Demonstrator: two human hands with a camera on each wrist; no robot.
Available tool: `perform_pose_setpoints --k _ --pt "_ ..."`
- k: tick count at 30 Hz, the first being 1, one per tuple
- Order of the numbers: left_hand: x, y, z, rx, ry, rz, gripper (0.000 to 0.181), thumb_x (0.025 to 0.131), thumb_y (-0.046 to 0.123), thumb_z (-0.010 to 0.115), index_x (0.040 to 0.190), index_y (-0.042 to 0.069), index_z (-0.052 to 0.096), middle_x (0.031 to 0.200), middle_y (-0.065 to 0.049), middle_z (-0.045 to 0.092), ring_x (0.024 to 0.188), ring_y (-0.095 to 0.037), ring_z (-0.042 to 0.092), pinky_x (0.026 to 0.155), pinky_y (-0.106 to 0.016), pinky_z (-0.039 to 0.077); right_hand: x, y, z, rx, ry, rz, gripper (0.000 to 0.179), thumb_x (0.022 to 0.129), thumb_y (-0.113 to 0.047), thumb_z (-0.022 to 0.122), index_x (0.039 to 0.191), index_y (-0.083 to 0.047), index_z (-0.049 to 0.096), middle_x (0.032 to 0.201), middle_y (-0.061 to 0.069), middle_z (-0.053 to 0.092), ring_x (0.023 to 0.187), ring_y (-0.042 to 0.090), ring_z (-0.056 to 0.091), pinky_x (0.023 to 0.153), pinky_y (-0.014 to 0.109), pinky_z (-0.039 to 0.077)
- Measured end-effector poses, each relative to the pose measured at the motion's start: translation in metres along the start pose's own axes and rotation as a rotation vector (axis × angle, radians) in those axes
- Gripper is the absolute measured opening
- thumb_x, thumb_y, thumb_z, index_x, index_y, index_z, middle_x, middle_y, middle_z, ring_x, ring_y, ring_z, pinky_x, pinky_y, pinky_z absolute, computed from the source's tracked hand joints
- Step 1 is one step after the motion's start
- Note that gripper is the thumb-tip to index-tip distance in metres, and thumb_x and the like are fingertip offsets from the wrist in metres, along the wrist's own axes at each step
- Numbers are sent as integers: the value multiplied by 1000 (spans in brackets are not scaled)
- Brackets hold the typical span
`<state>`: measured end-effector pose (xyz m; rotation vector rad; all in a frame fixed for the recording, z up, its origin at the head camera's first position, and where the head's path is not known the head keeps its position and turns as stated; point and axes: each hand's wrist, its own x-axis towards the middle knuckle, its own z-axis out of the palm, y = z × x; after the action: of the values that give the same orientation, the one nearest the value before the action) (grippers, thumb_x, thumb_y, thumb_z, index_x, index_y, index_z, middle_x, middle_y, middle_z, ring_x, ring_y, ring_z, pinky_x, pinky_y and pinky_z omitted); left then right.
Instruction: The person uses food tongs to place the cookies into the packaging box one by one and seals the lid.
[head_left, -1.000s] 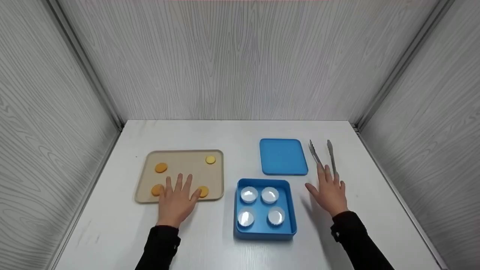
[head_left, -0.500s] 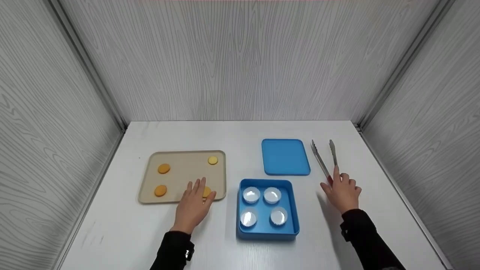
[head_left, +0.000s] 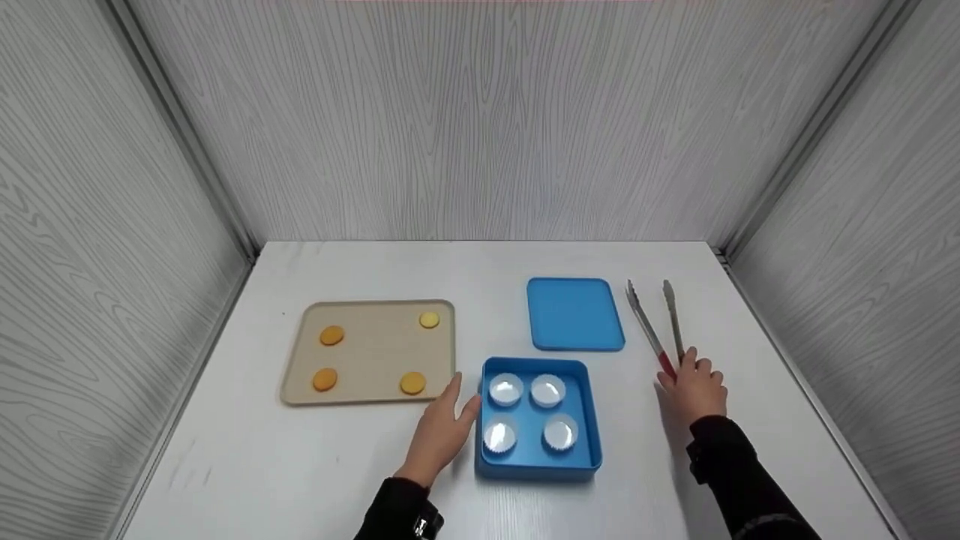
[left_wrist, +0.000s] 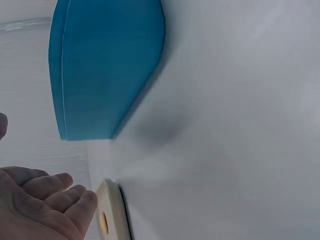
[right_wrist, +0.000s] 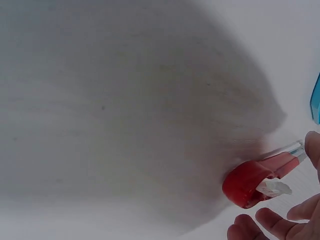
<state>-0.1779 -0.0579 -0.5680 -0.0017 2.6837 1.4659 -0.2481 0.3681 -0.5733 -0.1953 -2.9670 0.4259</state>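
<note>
In the head view my left hand (head_left: 437,436) is beside the left wall of an open blue box (head_left: 536,473), its fingers extended and the thumb close to the rim. In the left wrist view the fingers are spread and hold nothing. My right hand (head_left: 697,390) is over the handle end of metal tongs (head_left: 646,326) with red handles, spread apart on the table. The right wrist view has the red handle end (right_wrist: 245,185) between thumb and fingers, with space around it. Inside the box sit several white fluted cups (head_left: 547,391).
A beige tray (head_left: 375,351) at the left bears several small round discs, orange (head_left: 331,335) and yellow (head_left: 429,319). Behind the box lies a flat blue square lid (head_left: 575,314). Grey wood-grain panels (head_left: 480,120) enclose the white table at the back and sides.
My left hand has moved right, from over the tray to the box's left side. My right hand has come back along the tongs to their red handles, its fingers bending.
</note>
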Motion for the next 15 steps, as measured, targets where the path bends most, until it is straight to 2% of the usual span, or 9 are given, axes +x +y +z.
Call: perform_pose_setpoints --k 6,15 --pt "0 3 18 -116 -13 16 69 106 37 55 160 2 31 162 -20 36 149 -39 33 121 -55 29 3 1 4 12 -11 8 70 102 -24 62 142 23 30 116 47 49 101 64 53 79 70 49" --pt "-2 1 38 -163 -8 42 62 106 15 52 158 -7 28 161 -25 33 150 -40 32 122 -53 28 8 5 11 23 -60 12 63 102 -20 60 140 22 31 115 47 48 102 64 53 79 70 50"
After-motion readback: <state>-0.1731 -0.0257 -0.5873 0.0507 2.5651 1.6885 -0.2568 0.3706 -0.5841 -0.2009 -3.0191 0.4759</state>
